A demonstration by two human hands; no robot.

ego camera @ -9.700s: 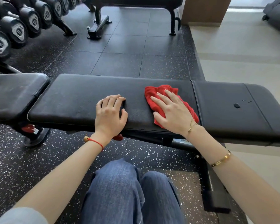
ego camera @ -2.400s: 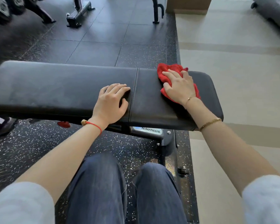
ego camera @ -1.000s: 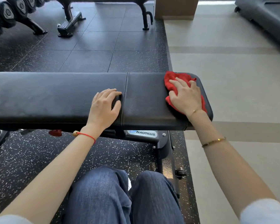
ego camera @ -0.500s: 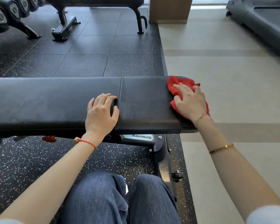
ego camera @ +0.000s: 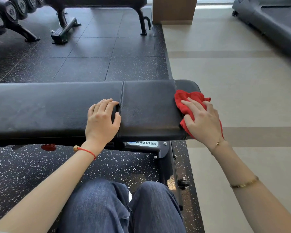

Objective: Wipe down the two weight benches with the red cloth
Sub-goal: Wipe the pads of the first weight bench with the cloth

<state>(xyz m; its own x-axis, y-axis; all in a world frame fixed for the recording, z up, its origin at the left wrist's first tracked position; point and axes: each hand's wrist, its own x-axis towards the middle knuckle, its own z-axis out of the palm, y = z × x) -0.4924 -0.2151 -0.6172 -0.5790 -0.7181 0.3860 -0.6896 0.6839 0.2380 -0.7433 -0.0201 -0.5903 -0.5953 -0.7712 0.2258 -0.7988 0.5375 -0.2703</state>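
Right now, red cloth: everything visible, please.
The red cloth looks like soft terry fabric, crumpled rather than folded. It lies at the right end of the black padded bench, spilling over that edge. The right hand presses flat on it, covering much of it. The left hand rests apart on the pad.

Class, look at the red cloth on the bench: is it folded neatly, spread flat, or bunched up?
Bunched up. The red cloth shows crumpled ridges and uneven edges under the right hand, at the end of the bench.
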